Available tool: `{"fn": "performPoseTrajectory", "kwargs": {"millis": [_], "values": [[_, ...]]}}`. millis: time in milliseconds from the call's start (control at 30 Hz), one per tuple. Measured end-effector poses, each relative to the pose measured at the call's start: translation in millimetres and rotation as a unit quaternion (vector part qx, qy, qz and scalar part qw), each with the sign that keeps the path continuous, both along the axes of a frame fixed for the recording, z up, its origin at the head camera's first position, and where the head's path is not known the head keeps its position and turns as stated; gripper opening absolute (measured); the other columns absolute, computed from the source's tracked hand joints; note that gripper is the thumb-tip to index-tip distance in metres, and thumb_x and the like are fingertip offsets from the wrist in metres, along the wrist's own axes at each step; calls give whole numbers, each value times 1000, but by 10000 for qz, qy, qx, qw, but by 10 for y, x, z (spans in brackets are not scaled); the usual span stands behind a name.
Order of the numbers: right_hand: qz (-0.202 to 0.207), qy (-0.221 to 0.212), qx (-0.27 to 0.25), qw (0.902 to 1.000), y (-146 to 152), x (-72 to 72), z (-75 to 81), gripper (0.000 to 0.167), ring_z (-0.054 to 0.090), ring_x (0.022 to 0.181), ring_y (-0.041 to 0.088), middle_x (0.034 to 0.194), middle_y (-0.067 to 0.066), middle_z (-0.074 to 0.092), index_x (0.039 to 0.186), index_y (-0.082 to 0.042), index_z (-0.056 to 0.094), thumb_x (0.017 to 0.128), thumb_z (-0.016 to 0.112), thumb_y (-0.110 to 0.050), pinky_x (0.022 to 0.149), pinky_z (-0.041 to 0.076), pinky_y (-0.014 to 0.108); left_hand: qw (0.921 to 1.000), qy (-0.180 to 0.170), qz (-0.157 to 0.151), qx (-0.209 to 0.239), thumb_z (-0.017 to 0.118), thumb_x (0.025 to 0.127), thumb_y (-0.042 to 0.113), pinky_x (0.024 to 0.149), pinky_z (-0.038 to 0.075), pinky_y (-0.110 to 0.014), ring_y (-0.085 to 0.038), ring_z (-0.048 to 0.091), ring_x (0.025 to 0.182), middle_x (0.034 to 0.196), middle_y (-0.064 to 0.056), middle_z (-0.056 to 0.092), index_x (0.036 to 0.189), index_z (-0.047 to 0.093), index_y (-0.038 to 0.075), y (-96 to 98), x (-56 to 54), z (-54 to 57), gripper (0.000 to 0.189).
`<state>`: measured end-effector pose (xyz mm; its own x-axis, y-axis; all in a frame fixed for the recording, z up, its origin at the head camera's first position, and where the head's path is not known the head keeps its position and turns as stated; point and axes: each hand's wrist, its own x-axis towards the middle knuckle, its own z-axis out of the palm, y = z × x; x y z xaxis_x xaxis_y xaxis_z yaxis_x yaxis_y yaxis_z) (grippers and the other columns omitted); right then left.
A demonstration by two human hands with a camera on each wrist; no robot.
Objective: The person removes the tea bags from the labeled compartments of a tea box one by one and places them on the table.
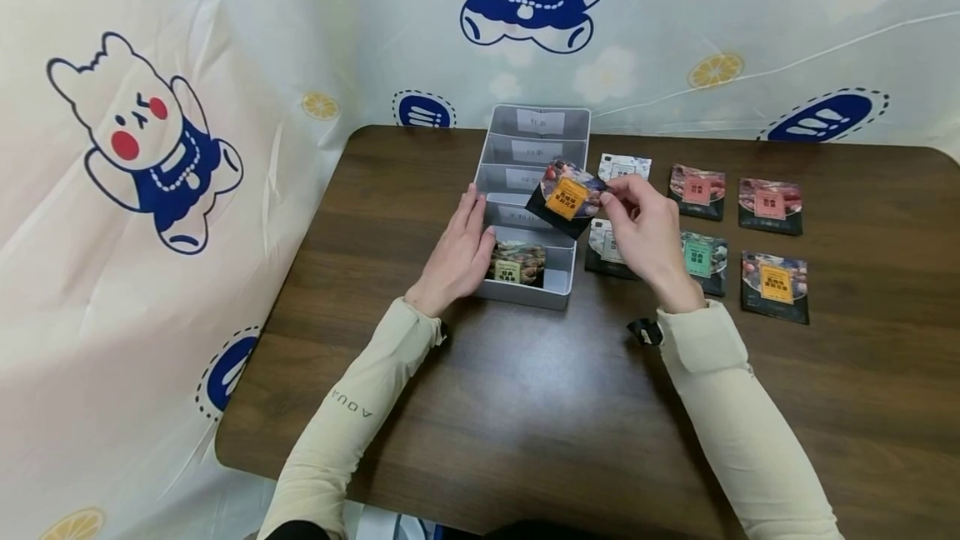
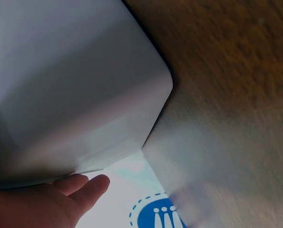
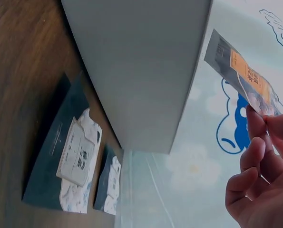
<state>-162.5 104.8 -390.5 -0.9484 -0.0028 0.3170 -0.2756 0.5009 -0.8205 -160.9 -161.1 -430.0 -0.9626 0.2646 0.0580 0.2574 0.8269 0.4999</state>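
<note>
My right hand [image 1: 645, 227] pinches a dark sachet with an orange label [image 1: 566, 197] by its edge, between thumb and fingers. The sachet is tilted above the middle of a grey divided box [image 1: 522, 297]; in the right wrist view the sachet [image 3: 241, 71] hangs clear of the box's side wall [image 3: 141, 71]. My left hand [image 1: 457, 255] rests with extended fingers along the box's left rim. The left wrist view shows the fingers of that hand [image 2: 51, 202] at the box edge. In the nearest compartment lies a sachet with a yellow-green label [image 1: 521, 263].
Right of the box, sachets lie in two rows on the wooden table [image 1: 525, 407]: white-label ones [image 1: 609, 250], red-label ones [image 1: 770, 205], a green-label one [image 1: 703, 261] and an orange-label one [image 1: 776, 286]. White paper labels [image 1: 540, 122] mark the box's compartments. A printed curtain [image 1: 660, 23] hangs behind.
</note>
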Motion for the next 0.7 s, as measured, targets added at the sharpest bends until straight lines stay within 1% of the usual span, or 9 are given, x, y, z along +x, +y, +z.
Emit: {"fn": "performPoseTrajectory", "kwargs": {"millis": [233,333,533,700], "values": [[-119,-229,-20,9997,159,49,16,22,48,67,11,87,16,66,108,0,63,98,54,-18,59,36,20,10000,-25,-5,-1,26,104,35,122,14,-37,-17,2,152,164,-6,-1,154,18,2,-2,-5,-4,60],[-194,-276,68,9994,264,79,15,23,48,66,10,88,16,67,109,0,63,99,53,-19,59,36,20,10000,7,-21,39,27,104,35,122,14,-38,-17,2,152,164,-6,-1,153,18,2,-1,-12,3,60],[-250,-564,436,9971,458,186,-3,23,48,67,12,90,15,66,110,-4,62,100,51,-21,60,36,22,10000,4,-11,83,29,104,32,121,15,-39,-17,2,152,164,-6,0,153,19,1,-6,-17,4,59],[-122,-794,597,9950,588,304,-56,26,48,68,10,93,16,67,112,-4,61,100,49,-24,59,37,21,9999,-45,5,103,30,104,33,121,16,-39,-15,2,151,164,-6,0,153,19,2,-3,-13,-14,60]]}}
